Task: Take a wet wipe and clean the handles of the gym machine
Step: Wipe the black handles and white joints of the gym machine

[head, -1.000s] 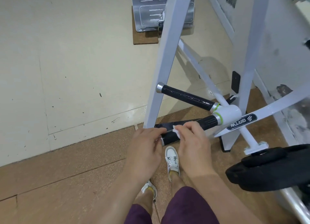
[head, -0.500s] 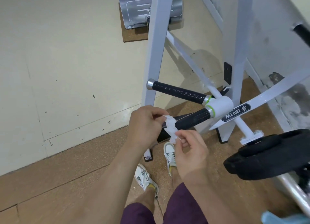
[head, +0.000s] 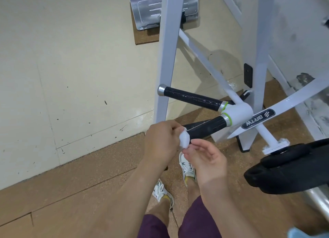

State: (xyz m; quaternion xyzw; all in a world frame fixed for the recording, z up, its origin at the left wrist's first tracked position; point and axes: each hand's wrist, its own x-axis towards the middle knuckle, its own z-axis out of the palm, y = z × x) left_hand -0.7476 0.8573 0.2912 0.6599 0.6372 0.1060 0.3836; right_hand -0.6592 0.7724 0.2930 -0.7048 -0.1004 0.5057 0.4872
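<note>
**Wipe pinched between both hands, just off the lower handle's tip**

At about 10 o'clock the cream, scuffed floor panel fills the view, meeting the brown cork-textured flooring that runs across 8 to 6 o'clock.

Your left hand, a bit below centre, is curled tight, thumb and fingertips nipping the top of the small crumpled white wet wipe. The wipe sits between your two hands, just beside the near end of the lower black grip handle with the silver and green collar; whether it touches the handle can't be told.

Your right hand, at about 5 o'clock of the wipe, is loosely cupped, palm up, with thumb and forefinger closed on the wipe's bottom edge; other fingers relaxed and spread.

The upper black grip handle with the silver end cap lies at 1 o'clock from your hands, bare, well apart from the wipe. Both handles join the white painted steel frame of the gym machine, which rises toward 12 o'clock.

At 4 o'clock a black weight plate sits on the machine's arm. Your white sneakers and maroon shorts show at 6 o'clock.
</note>
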